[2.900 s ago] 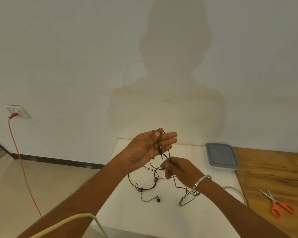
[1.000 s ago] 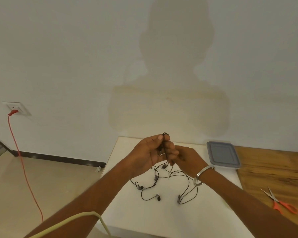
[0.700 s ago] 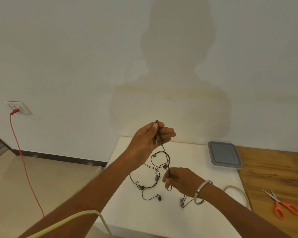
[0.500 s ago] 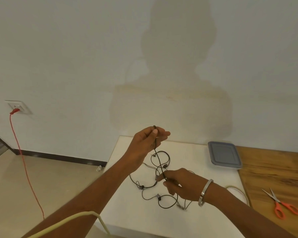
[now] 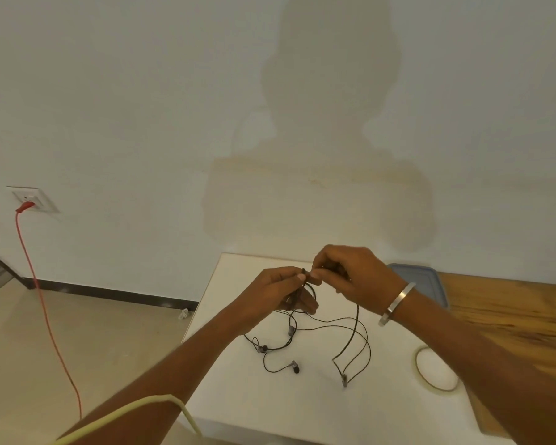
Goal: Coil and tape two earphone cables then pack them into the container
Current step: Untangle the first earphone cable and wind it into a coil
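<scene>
My left hand [image 5: 278, 292] holds a few loops of a black earphone cable [image 5: 355, 332] against its fingers above the white table [image 5: 235, 396]. My right hand [image 5: 353, 277] pinches the same cable right beside the left thumb. The rest of this cable hangs down to the table in long loops. A second black earphone cable [image 5: 270, 348] lies loose on the table below my left hand, its earbuds spread out. The grey lidded container [image 5: 430, 284] sits at the back, partly hidden behind my right wrist. A roll of clear tape [image 5: 435, 369] lies to the right of the cables.
A wooden table [image 5: 511, 319] adjoins the white one on the right. A red cord [image 5: 42, 303] hangs from a wall socket [image 5: 32, 199] at the left. A pale yellow cable [image 5: 135, 415] crosses my left forearm near the bottom edge.
My right hand rose from low over the table up to my left hand, bringing another length of cable to the loops held there. The hanging part of the cable swung right.
</scene>
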`<state>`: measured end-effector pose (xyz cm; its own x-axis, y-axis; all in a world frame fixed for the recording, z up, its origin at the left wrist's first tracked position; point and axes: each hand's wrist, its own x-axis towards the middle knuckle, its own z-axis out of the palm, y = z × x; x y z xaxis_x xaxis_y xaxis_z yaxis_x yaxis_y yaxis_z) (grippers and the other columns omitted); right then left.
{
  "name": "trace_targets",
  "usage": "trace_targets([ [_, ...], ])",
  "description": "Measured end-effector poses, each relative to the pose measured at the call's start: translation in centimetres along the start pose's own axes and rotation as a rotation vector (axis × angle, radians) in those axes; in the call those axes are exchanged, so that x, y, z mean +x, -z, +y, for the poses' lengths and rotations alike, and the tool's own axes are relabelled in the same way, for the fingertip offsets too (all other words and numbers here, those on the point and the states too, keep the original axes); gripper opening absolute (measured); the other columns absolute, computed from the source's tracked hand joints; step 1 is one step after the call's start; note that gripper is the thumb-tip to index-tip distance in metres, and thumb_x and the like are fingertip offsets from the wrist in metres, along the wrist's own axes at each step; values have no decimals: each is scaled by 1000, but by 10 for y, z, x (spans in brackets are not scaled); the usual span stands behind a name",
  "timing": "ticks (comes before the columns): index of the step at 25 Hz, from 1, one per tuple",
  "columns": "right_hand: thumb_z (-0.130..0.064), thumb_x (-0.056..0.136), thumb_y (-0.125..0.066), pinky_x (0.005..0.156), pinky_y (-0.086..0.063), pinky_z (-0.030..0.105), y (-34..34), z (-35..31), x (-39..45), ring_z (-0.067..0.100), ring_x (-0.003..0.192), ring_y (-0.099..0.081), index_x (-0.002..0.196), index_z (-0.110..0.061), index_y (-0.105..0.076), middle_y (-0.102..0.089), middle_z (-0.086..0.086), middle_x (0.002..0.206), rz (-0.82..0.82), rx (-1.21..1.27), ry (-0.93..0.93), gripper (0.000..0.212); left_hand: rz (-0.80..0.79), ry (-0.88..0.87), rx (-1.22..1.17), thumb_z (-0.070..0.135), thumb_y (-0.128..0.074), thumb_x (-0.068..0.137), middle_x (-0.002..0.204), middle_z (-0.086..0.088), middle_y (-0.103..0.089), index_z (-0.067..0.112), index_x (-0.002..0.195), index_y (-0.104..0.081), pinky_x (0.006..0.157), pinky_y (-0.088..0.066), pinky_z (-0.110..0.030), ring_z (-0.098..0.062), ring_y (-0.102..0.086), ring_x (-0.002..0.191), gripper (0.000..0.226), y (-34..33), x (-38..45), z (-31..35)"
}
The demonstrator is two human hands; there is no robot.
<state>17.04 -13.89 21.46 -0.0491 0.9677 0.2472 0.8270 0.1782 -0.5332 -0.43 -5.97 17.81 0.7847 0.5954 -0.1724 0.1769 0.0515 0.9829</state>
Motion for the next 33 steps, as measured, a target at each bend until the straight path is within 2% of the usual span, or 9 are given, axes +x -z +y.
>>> trace_targets([
  [3, -24, 89, -59, 60, -43, 9, 2, 8, 10, -1, 61, -54, 89, -15, -63, -60, -12, 75, 39, 27, -27, 10, -70, 18, -35, 23, -37, 105, 99, -21, -72, 8, 118, -64, 86, -56, -32, -34, -71, 94, 34, -2, 1, -2],
  [7, -18, 93, -53, 67, -50, 18, -3, 18, 17, 11, 71, -60, 96, -10, -65, -65, -1, 90, 69, 56, -66, 15, -130, 22, -124, 21, -38, 104, 99, -21, -71, 5, 121, -62, 91, -55, -41, -40, -68, 101, 33, -5, 2, -1],
  [12, -18, 96, -45, 65, -44, 14, -25, 26, 13, 9, 70, -59, 93, -12, -64, -63, -4, 80, 72, 166, -160, 21, -147, -33, -290, 21, -44, 101, 102, -21, -69, 6, 117, -63, 96, -51, -53, -41, -66, 104, 29, -7, 3, 4],
  [16, -30, 95, -45, 71, -53, 39, -49, 37, 4, 22, 69, -60, 91, -3, -63, -64, 19, 76, 34, 400, -330, 32, -164, -69, -399, 23, -47, 98, 108, -21, -68, 7, 115, -64, 93, -52, -52, -42, -66, 100, 29, -5, 5, 10],
  [17, -27, 93, -47, 73, -53, 41, -53, 38, 2, 22, 69, -62, 90, -5, -64, -65, 18, 75, 26, 450, -366, 28, -163, -77, -425, 23, -47, 97, 109, -22, -68, 7, 115, -64, 92, -53, -51, -41, -66, 101, 29, -4, 4, 12],
  [19, -18, 95, -44, 66, -54, 31, -60, 37, -6, 8, 58, -62, 76, -17, -64, -64, 2, 64, -12, 422, -396, 28, -138, -99, -493, 23, -48, 95, 111, -22, -68, 8, 114, -65, 92, -54, -50, -40, -66, 104, 29, -3, 3, 17],
  [22, -30, 99, -35, 66, -50, 19, -74, 19, -20, 0, 52, -59, 80, -26, -62, -58, -7, 57, -119, 305, -365, 34, -78, -130, -533, 21, -45, 98, 116, -21, -68, 8, 115, -64, 94, -53, -51, -39, -64, 111, 29, -2, 9, 21],
  [28, -25, 97, -41, 69, -53, 25, -75, -10, -42, 4, 56, -61, 96, -24, -61, -63, -6, 62, -352, 334, -202, 20, 47, -132, -348, 19, -42, 102, 121, -16, -68, 10, 118, -65, 104, -46, -53, -31, -63, 117, 29, 13, 17, 14],
  [33, -20, 96, -45, 67, -56, 26, -43, -18, -45, 7, 56, -64, 99, -20, -63, -63, 1, 61, -203, 336, -53, 18, 42, -74, -143, 20, -43, 102, 117, -11, -71, 12, 118, -66, 105, -45, -48, -23, -65, 115, 29, 22, 11, 2],
])
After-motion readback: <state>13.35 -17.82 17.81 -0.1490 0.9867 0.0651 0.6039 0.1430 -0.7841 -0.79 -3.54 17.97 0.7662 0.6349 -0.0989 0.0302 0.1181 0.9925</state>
